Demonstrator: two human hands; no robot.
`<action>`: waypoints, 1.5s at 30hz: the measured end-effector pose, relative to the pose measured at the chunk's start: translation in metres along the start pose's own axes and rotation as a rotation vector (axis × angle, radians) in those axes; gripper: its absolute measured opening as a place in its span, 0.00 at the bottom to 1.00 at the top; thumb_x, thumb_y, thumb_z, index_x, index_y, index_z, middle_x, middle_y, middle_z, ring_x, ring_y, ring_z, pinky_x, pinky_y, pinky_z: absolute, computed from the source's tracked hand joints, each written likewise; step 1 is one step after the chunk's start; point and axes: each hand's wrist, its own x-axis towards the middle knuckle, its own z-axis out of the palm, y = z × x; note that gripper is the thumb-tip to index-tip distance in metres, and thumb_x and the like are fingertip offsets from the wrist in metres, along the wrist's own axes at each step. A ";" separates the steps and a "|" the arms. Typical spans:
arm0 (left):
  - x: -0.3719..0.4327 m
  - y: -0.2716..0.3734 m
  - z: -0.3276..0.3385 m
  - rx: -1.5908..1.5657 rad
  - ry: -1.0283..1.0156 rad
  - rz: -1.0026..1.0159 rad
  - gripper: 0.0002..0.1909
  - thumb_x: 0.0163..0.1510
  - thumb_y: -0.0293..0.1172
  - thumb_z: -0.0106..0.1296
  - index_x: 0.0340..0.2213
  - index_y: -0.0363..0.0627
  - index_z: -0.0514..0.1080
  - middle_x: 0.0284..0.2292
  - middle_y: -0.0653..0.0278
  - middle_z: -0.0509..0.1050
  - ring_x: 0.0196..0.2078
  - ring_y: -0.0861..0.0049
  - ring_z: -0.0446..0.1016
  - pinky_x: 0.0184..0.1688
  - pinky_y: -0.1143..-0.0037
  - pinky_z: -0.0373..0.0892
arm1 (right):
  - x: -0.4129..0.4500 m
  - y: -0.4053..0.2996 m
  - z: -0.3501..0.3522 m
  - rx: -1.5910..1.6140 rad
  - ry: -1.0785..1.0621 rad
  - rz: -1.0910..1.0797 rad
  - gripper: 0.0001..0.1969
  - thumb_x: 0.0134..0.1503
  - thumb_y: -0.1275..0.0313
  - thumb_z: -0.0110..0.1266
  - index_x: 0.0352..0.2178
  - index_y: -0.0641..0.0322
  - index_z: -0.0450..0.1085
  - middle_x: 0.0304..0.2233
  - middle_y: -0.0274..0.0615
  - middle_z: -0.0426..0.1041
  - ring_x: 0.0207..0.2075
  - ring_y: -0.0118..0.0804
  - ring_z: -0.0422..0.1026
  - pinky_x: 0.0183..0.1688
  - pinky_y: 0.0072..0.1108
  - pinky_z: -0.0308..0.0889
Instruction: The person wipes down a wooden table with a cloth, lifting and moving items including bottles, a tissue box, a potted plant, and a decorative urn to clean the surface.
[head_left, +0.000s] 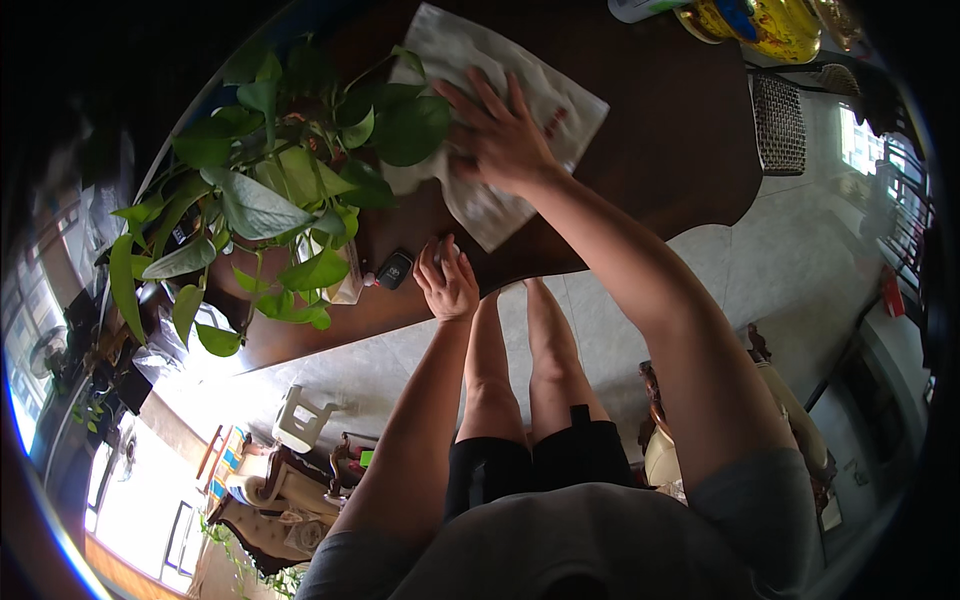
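My right hand (501, 142) lies palm down with spread fingers on a whitish cloth or soft bag (555, 97), which bears small red marks. The sheet is creased and rests on a dark wooden table (660, 135). Close to the table's near edge, my left hand (448, 285) curls around a small pale object (456, 249), mostly hidden by the fingers. Just left of that hand sits a black car key fob (394, 268). Leaves of a potted pothos plant (262, 199) overhang the sheet's left side.
A pale container (349, 274) stands beneath the leaves. Yellow patterned vases (765, 26) are at the far right, near a woven chair (780, 124). On the floor to the left is a plastic stool (300, 420). Carved armchairs (289, 495) stand behind me.
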 end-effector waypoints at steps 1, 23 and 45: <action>0.000 -0.001 -0.001 0.008 -0.008 0.005 0.19 0.64 0.31 0.50 0.56 0.44 0.68 0.56 0.51 0.65 0.57 0.52 0.65 0.61 0.54 0.62 | 0.018 0.002 0.001 -0.004 0.003 0.004 0.35 0.53 0.43 0.60 0.64 0.19 0.64 0.74 0.28 0.47 0.75 0.49 0.40 0.71 0.59 0.41; 0.002 -0.004 -0.004 0.015 0.012 0.031 0.18 0.63 0.30 0.51 0.55 0.44 0.71 0.55 0.49 0.67 0.56 0.51 0.67 0.59 0.56 0.65 | -0.071 0.037 0.011 0.008 0.225 0.419 0.35 0.64 0.51 0.50 0.68 0.52 0.57 0.73 0.42 0.49 0.74 0.47 0.47 0.71 0.51 0.45; 0.007 -0.011 -0.007 0.044 0.010 0.064 0.22 0.60 0.25 0.51 0.56 0.45 0.68 0.54 0.49 0.66 0.54 0.47 0.65 0.57 0.53 0.63 | -0.145 -0.010 0.040 -0.141 0.074 0.947 0.33 0.57 0.54 0.52 0.60 0.64 0.69 0.70 0.53 0.56 0.74 0.60 0.42 0.72 0.56 0.35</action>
